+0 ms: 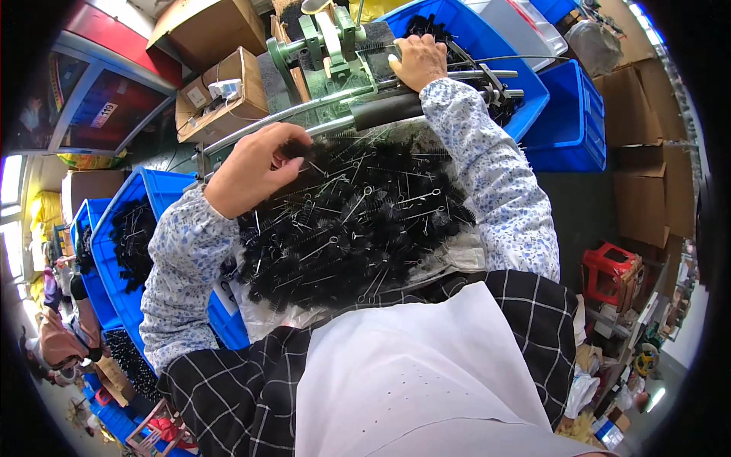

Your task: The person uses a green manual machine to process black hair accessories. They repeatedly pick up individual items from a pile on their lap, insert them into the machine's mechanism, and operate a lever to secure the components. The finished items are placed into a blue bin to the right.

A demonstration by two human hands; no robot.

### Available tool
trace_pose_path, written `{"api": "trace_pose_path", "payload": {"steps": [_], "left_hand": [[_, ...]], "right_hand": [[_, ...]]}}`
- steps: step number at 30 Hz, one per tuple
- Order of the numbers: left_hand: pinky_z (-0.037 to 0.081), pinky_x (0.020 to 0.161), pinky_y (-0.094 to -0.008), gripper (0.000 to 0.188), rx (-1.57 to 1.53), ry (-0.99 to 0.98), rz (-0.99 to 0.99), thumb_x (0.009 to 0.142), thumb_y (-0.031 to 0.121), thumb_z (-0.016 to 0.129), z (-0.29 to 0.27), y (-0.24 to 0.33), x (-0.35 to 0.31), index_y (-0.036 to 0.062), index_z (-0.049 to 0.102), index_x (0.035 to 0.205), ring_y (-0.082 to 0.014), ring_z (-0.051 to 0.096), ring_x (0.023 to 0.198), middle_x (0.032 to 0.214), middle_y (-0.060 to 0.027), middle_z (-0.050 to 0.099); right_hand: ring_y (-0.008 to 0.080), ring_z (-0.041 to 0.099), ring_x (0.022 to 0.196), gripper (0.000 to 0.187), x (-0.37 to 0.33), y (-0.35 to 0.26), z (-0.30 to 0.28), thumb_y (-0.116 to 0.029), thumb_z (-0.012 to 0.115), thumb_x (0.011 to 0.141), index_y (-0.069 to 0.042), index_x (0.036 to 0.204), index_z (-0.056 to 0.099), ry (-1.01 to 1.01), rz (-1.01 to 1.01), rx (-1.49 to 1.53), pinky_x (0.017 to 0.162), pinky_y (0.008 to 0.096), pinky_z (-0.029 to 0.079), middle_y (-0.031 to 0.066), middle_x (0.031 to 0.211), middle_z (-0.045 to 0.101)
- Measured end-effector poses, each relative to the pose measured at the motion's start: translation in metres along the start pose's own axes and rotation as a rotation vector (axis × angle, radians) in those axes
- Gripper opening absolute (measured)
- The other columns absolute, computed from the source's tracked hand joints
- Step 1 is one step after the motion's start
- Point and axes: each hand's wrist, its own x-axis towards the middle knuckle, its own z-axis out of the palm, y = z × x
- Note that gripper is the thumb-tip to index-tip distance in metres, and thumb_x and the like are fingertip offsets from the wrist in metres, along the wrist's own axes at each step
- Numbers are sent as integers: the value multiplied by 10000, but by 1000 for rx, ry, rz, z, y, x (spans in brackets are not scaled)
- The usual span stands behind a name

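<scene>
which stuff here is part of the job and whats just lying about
Seemingly part of the job:
black-bristled wire brushes, piled, with bristles in the left hand
green metal machine near the right hand
blue plastic bin of black bristles, upper right

Likely just lying about:
red plastic stool, right
brown cardboard boxes, upper left

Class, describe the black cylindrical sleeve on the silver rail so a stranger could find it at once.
Start at the green metal machine at the top centre. Between it and the heap of black bristle brushes, silver metal rails cross the view; follow them to just below the person's right hand. There sits the black cylindrical sleeve, thicker and darker than the bare rails.
</scene>
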Motion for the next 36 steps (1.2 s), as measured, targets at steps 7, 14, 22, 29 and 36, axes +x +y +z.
{"api": "trace_pose_path", "payload": {"steps": [7,14,22,29,36], "left_hand": [[455,661,-237,264,-16,3,5,750,28,604,-7,3,0,17,553,1008,-92,527,684,910,-48,578],[446,683,-242,260,-33,58,28,753,37,610,-4,3,6,23,558,1008,-95,519,714,867,-37,576],[473,713,-268,223,-40,168,48,781,62,568,-12,-10,0,27,557,1001,-142,592,748,847,-69,619],[470,740,-289,238,-136,132,141,796,69,557,3,-6,23,28,517,1028,-161,606,774,877,-84,615],[458,838,-285,244,-93,180,164,813,35,591,24,-1,50,8,497,1036,-158,592,919,973,-72,599]], "right_hand": [[222,556,912,207,0,-38,1,-243,569,754,-97,883,639,26,-33,139,788,408,392,70,907,643],[246,562,910,255,2,-70,9,-267,540,746,-110,917,648,34,-99,127,771,415,391,57,874,642],[229,572,941,269,7,-2,10,-301,570,755,-161,965,661,11,-79,85,818,415,410,48,924,649],[255,623,866,245,34,15,0,-236,464,843,-289,999,645,-154,-89,-3,765,426,474,61,868,657],[266,623,866,339,8,42,-42,-326,437,905,-40,1059,534,47,-274,237,737,417,503,113,957,631]]}}
